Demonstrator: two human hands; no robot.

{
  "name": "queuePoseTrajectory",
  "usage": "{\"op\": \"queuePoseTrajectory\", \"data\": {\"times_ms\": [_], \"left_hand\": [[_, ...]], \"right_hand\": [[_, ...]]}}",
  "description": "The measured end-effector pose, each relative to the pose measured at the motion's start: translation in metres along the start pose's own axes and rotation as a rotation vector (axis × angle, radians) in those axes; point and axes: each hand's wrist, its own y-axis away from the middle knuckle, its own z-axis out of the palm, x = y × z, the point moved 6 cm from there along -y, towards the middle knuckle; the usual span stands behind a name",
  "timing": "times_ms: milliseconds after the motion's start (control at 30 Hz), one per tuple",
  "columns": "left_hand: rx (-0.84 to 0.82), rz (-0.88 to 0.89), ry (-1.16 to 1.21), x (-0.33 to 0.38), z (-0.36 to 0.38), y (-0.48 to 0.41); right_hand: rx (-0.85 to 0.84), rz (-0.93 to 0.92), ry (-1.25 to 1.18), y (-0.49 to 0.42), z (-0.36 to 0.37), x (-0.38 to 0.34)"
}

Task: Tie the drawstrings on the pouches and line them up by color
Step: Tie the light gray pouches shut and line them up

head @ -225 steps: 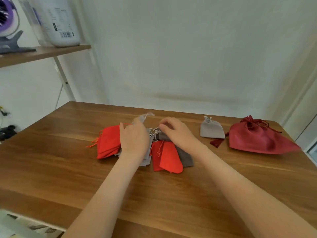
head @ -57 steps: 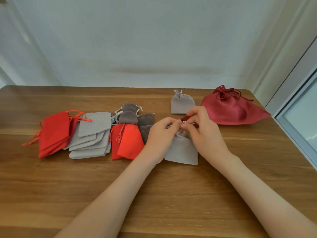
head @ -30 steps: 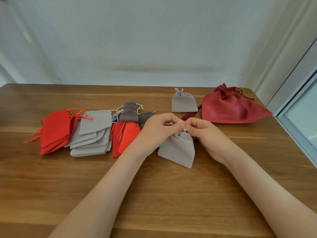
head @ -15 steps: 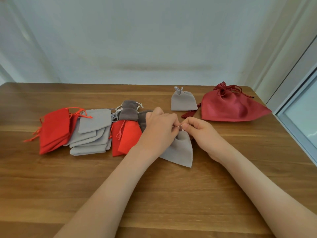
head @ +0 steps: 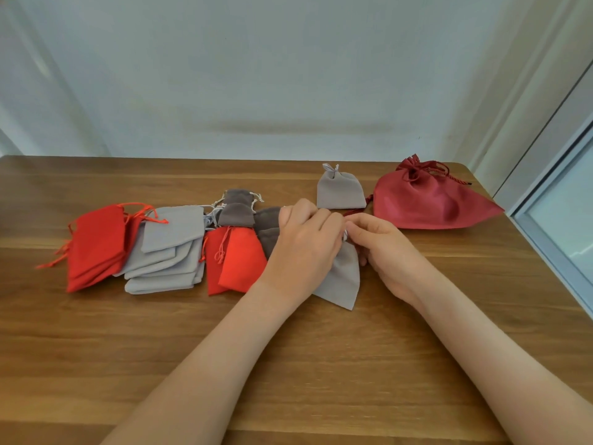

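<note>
Holding a light grey pouch (head: 343, 277) on the bench (head: 288, 364) between left hand (head: 305, 248) and right hand (head: 385, 252), with fingers curled narrow, pinching its gathered mouth. Just behind this pouch: a tied grey pouch (head: 340, 191), closed. Behind and right of it: a dark red bag (head: 430, 200), knotted shut, contents hidden. To its left, in order: dark grey pouches (head: 236, 213), two red pouches (head: 237, 258), a light grey stack (head: 170, 248), a red stack (head: 96, 245), all lying flat.

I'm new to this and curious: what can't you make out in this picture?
Head view only.
Drawstrings of the held pouch: mostly hidden by the left hand and right hand.
Dark grey pouches: partly behind the left hand.
Grey stack: overlapping, count unclear.
</note>
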Motion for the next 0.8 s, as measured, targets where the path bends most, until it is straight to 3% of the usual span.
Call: {"op": "queuePoseTrajectory", "data": {"times_ms": [133,400,800], "left_hand": [[0.017,0.034,-0.01,0.003,-0.003,0.0],[0.031,0.047,0.03,0.002,-0.005,0.002],[0.027,-0.338,0.314,-0.017,0.007,0.009]], "right_hand": [[-0.136,0.016,-0.146,0.001,-0.002,-0.002],[-0.107,0.052,-0.214,0.003,-0.007,-0.004],[0.106,0.005,-0.318,0.003,-0.017,-0.006]]}}
